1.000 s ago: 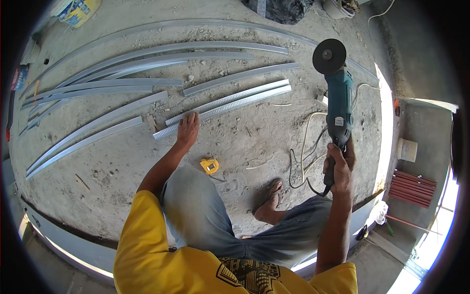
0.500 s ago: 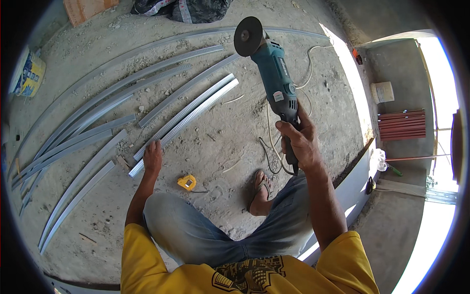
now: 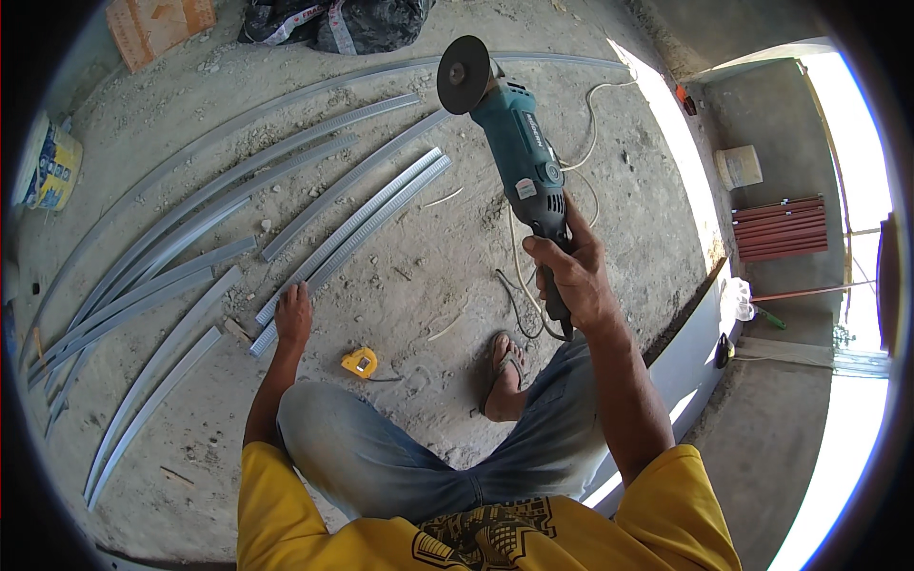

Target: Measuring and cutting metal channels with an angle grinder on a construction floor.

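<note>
My right hand (image 3: 583, 281) is wrapped round the black handle of a teal angle grinder (image 3: 526, 157), held raised above the floor. Its dark disc (image 3: 464, 76) points toward the far side, and any spin cannot be made out. Down on the left, my left hand (image 3: 293, 316) has its fingers curled over the near end of a ribbed metal channel (image 3: 388, 219). A second metal channel (image 3: 347, 235) lies right alongside it on the concrete. My left fingertips are partly hidden. A yellow tape measure (image 3: 360, 362) rests close to my left knee.
Several long metal channels (image 3: 171, 357) spread over the floor to the left. The grinder's pale cord (image 3: 592, 114) loops across the right side. Black bags (image 3: 371, 24) and a brick-coloured block (image 3: 162, 29) stand at the back, a bucket (image 3: 57, 171) at far left. My sandalled foot (image 3: 505, 376) is below the grinder.
The nearer channel under my left hand has turned, so its ribbed face shows instead of the bright smooth one. The grinder stays raised in my right hand; the whole view has shifted slightly.
</note>
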`<state>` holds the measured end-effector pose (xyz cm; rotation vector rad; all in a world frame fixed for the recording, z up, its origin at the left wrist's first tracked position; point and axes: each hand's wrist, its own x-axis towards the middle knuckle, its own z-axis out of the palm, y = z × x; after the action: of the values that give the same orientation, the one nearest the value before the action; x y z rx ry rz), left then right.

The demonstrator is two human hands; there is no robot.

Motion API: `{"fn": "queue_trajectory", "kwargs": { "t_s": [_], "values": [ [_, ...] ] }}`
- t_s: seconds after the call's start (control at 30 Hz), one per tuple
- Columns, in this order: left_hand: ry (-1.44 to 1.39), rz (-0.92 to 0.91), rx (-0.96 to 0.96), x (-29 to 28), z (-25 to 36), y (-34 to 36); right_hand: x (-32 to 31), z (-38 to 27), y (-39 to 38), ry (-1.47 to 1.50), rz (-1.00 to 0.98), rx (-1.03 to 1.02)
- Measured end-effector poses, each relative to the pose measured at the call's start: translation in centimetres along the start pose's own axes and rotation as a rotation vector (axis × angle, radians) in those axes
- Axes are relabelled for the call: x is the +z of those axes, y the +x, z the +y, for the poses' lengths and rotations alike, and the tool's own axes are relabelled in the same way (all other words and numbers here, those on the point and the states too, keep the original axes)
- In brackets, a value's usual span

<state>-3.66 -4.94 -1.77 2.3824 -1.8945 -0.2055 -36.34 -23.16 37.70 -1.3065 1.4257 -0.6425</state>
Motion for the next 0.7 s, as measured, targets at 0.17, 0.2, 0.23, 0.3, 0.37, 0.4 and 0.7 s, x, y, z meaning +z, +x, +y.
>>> {"fn": "queue_trajectory", "kwargs": {
  "t_s": [0.17, 0.2, 0.23, 0.3, 0.37, 0.4, 0.7],
  "values": [
    [0.008, -0.069, -0.058, -0.6, 0.3, 0.0, -0.2, 0.3, 0.2, -0.009, -0.007, 0.017],
    [0.009, -0.067, -0.055, -0.6, 0.3, 0.0, -0.2, 0.2, 0.3, -0.007, -0.004, 0.015],
    [0.013, -0.056, -0.056, -0.7, 0.2, 0.0, -0.1, 0.0, 0.2, -0.002, -0.015, 0.015],
    [0.018, -0.040, -0.051, -0.9, 0.3, -0.1, -0.2, -0.1, 0.2, 0.006, -0.021, 0.011],
    [0.031, -0.002, -0.047, -1.0, 0.4, -0.1, -0.4, 0.0, 0.3, -0.003, -0.026, 0.003],
    [0.034, 0.001, -0.044, -1.1, 0.3, -0.3, -0.4, 0.0, 0.3, 0.001, -0.023, 0.000],
    [-0.020, -0.072, -0.119, -1.1, 0.7, 0.1, -1.6, 0.0, 0.6, 0.033, -0.020, 0.010]
  ]
}}
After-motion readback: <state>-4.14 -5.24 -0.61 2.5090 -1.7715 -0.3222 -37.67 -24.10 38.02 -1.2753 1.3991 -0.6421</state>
